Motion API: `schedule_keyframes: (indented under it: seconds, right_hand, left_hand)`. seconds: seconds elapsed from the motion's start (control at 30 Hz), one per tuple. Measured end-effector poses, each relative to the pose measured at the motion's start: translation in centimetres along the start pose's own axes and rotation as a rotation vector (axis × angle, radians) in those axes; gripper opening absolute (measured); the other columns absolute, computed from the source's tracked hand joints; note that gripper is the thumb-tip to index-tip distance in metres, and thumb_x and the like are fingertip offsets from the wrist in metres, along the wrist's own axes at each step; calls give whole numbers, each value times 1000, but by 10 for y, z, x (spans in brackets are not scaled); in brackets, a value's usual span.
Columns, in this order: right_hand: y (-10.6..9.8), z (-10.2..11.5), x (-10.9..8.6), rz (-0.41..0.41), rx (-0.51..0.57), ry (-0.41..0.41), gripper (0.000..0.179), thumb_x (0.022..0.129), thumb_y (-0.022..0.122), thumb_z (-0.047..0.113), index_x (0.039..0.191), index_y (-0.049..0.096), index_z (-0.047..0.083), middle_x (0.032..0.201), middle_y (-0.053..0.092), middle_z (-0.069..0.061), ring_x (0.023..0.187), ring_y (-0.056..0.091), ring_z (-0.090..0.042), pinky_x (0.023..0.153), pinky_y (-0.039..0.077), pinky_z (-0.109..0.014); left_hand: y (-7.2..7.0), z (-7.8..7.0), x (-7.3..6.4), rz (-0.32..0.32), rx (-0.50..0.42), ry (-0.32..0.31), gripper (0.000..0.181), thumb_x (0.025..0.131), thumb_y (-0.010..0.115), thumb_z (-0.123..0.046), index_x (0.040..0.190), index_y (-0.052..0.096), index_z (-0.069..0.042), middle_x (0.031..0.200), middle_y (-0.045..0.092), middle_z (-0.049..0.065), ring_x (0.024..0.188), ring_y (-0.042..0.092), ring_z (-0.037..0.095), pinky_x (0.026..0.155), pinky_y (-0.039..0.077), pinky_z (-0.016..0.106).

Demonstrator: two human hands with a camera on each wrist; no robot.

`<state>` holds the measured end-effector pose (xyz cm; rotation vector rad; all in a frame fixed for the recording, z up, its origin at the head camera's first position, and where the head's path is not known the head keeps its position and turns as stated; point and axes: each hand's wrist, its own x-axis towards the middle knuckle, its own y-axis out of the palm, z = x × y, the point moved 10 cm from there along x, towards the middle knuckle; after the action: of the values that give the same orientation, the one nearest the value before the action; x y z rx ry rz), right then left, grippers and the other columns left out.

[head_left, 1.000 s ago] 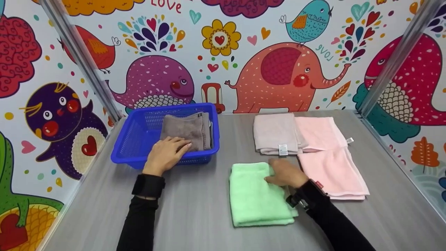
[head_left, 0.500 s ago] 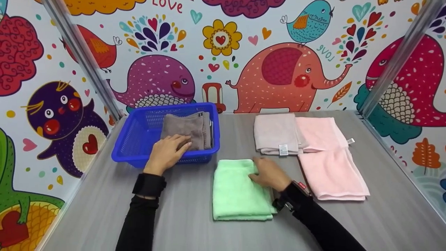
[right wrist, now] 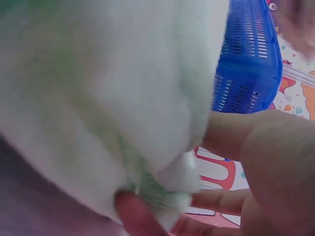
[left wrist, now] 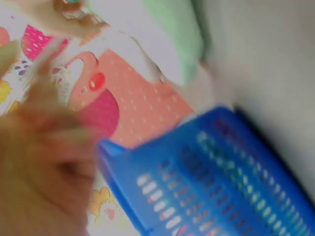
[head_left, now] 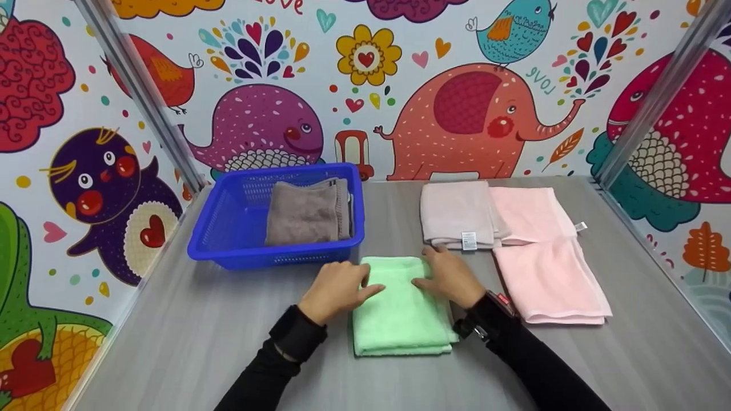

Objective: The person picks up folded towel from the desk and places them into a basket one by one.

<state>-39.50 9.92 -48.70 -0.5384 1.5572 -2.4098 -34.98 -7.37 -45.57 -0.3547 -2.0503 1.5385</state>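
A folded light green towel lies on the table in front of the basket. My right hand grips its upper right edge, the thumb on top; the right wrist view shows fingers curled round the cloth. At the towel's upper left corner is my left hand, its thumb overlapping the cloth in the head view. The left wrist view is blurred, with that hand at the left and the towel at the top. A folded grey-brown towel sits in the right part of the blue basket.
Back right on the table lie a folded pale greyish-pink towel with a white label and two pink towels, one in front of the other. A patterned wall bounds the back and sides, with metal posts at the corners.
My left hand has left the basket and moved right to the green towel. My right hand has drawn the green towel leftward, then stayed at its right edge.
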Motion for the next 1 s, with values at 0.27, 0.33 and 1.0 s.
schedule_keyframes:
  seconds: [0.27,0.33,1.0]
  right_hand:
    - [0,-10,-15,206,-43,84,88,81,84,53,139,55,-6,109,70,-26,100,69,-40,87,57,-55]
    - [6,-5,-20,276,-16,73,98,80,84,54,146,47,-8,116,69,-29,108,68,-43,93,56,-57]
    - [32,23,-27,371,207,-47,83,79,78,13,149,41,-10,122,67,-28,97,60,-26,90,55,-51]
  left_hand:
    - [40,23,-16,235,-171,-368,102,90,72,-59,149,39,16,129,64,35,118,64,49,102,51,56]
    - [47,20,-16,246,-270,-379,109,87,77,-56,154,29,16,130,62,37,119,63,50,104,50,57]
    - [57,-22,-2,187,-555,-73,39,77,68,4,111,53,-9,86,48,3,71,38,12,65,31,24]
